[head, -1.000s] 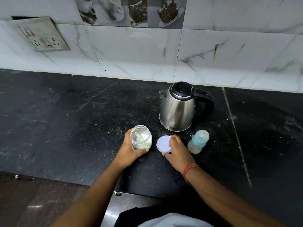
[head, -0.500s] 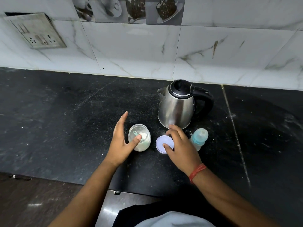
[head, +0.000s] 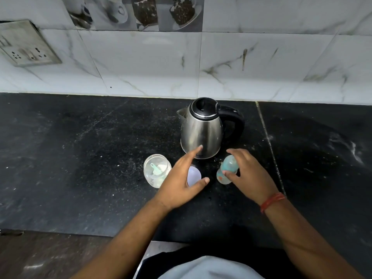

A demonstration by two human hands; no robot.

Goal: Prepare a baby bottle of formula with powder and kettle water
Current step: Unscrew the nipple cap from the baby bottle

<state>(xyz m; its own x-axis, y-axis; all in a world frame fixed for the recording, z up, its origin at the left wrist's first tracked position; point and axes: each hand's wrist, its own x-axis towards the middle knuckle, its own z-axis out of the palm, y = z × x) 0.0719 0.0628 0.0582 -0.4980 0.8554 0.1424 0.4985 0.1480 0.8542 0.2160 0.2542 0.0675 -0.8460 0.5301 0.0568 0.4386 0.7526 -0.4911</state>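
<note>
We find a black stone desk (head: pixel 80 158), flecked and dusted with pale specks, backed by white marble-veined wall tiles (head: pixel 141 63). A metal socket plate (head: pixel 26 47) is set in the wall, well to the left of both hands.

The kettle (head: pixel 201 131) stands upright just beyond the hands: a rounded, brushed steel body with a black lid, its spout to the left and its black loop handle to the right.

The left hand (head: pixel 181 182) hovers with fingers straight and spread, holding nothing; we note its index fingertip lies in front of the kettle's lower wall, and contact cannot be confirmed.

The right hand (head: pixel 249 176) grips the baby bottle (head: pixel 226 170), thumb on the near side and fingers curled over the far side. The bottle is translucent plastic with a pale blue-green cap; its long axis is tilted, the capped top pointing up and away toward the kettle, the base near the desk. A red thread band (head: pixel 271 201) circles the right wrist.

Just left of the left hand stands the powder jar (head: pixel 156 171), a clear round open-mouthed container holding white powder and a small green scoop (head: pixel 156 171).

A flat round pale lid (head: pixel 194 176) lies on the desk, partly covered by the left hand, between its index finger and thumb.
</note>
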